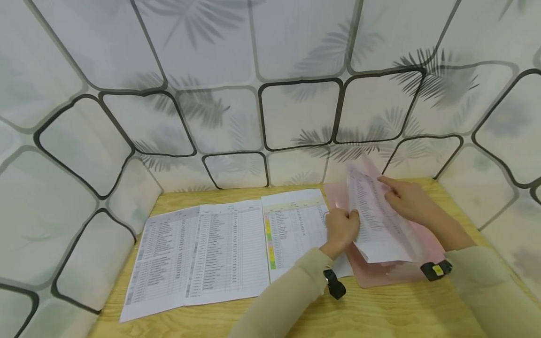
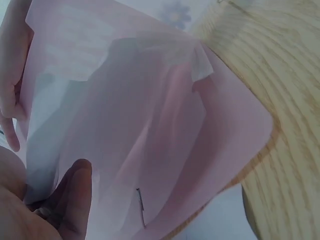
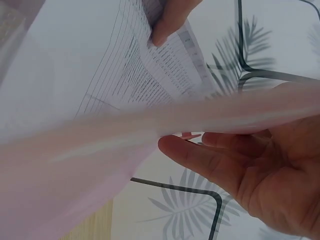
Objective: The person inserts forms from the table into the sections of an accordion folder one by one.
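Note:
A translucent pink plastic folder (image 1: 372, 277) lies spread at the right of the table, its upper cover lifted. Inside it, printed sheets (image 1: 365, 206) stand tilted up under that cover. My left hand (image 1: 341, 229) pinches the sheets by their left edge; in the right wrist view its fingertip shows on the printed face. On the other side, my right hand (image 1: 407, 202) holds the raised cover (image 3: 100, 145) between thumb and fingers. A staple-like metal piece (image 2: 140, 207) shows on the folder in the left wrist view.
Left of the folder, two printed table sheets (image 1: 228, 249) lie side by side. Another sheet with coloured cells (image 1: 291, 225) lies between them and the folder, partly behind the left hand. A patterned wall covering (image 1: 300, 117) rises behind the wooden table (image 1: 363, 314).

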The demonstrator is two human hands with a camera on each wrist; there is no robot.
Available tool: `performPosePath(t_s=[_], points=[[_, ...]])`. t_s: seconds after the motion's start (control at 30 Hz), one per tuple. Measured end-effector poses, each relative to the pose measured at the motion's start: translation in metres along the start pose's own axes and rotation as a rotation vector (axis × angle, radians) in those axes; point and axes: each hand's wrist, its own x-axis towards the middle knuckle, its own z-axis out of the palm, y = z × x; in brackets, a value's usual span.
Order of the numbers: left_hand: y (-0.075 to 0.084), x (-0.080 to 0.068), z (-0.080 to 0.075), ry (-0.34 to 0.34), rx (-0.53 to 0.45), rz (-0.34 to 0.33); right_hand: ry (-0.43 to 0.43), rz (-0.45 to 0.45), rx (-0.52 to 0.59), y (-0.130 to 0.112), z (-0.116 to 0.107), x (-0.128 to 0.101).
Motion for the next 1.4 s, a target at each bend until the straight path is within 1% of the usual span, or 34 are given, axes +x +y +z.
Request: performPosePath(t_s=[0.07,0.1,0.13,0.17,0.2,0.23,0.33,0.37,0.47,0.6,0.67,0.77,0.87,1.0,1.07,1.13,1.17,1.2,1.23,1.27,1.3,1.37,1.4], points=[[0.005,-0.001,-0.008,0.001,-0.035,-0.024,0.003,-0.004,-0.002,-0.001,0.000,0.001],[0.011,-0.002,-0.014,-0.008,-0.063,-0.038,0.002,-0.005,-0.004,-0.001,0.000,0.001],[0.012,-0.003,-0.015,-0.004,-0.059,-0.042,-0.001,-0.005,-0.006,-0.002,0.001,0.001],[0.015,-0.004,-0.017,-0.018,-0.072,-0.052,-0.001,-0.007,-0.010,-0.002,0.001,0.001],[0.018,-0.005,-0.019,-0.037,-0.086,-0.067,-0.003,-0.008,-0.015,-0.003,0.001,0.001],[0.024,-0.006,-0.025,-0.071,-0.122,-0.099,-0.007,-0.007,-0.019,-0.003,0.001,0.002],[0.031,-0.007,-0.027,-0.165,-0.187,-0.166,-0.020,-0.007,-0.018,-0.005,0.002,0.002],[0.034,-0.008,-0.028,-0.203,-0.220,-0.205,-0.025,-0.009,-0.017,-0.006,0.002,0.002],[0.038,-0.008,-0.029,-0.275,-0.260,-0.266,-0.037,-0.013,-0.003,-0.009,0.002,0.002],[0.041,-0.008,-0.027,-0.304,-0.239,-0.319,-0.055,-0.002,0.016,-0.011,0.002,0.000],[0.040,-0.007,-0.026,-0.310,-0.220,-0.352,-0.061,0.002,0.023,-0.011,0.001,0.000],[0.039,-0.006,-0.024,-0.316,-0.199,-0.379,-0.058,-0.006,0.026,-0.012,0.001,0.000],[0.038,-0.005,-0.024,-0.305,-0.207,-0.366,-0.051,-0.016,0.026,-0.012,0.000,0.000],[0.040,-0.003,-0.024,-0.251,-0.243,-0.330,-0.044,-0.021,0.025,-0.011,0.000,0.000],[0.040,-0.002,-0.023,-0.222,-0.239,-0.309,-0.043,-0.022,0.026,-0.011,0.001,0.001],[0.036,0.000,-0.021,-0.204,-0.240,-0.295,-0.050,-0.020,0.024,-0.011,0.001,0.001],[0.028,0.001,-0.014,-0.186,-0.211,-0.274,-0.053,-0.017,0.024,-0.012,0.001,0.001],[0.022,0.002,-0.009,-0.176,-0.184,-0.267,-0.057,-0.015,0.022,-0.012,0.001,0.001],[0.020,0.002,-0.007,-0.171,-0.178,-0.263,-0.061,-0.010,0.020,-0.013,0.001,0.001],[0.015,0.003,-0.003,-0.162,-0.154,-0.261,-0.065,-0.006,0.019,-0.013,0.002,0.002],[0.014,0.003,-0.001,-0.156,-0.156,-0.267,-0.067,-0.002,0.019,-0.014,0.002,0.002],[0.015,0.002,-0.001,-0.159,-0.147,-0.284,-0.068,0.002,0.016,-0.014,0.002,0.002],[0.022,0.002,-0.009,-0.172,-0.172,-0.308,-0.068,0.002,0.016,-0.014,0.002,0.002]])
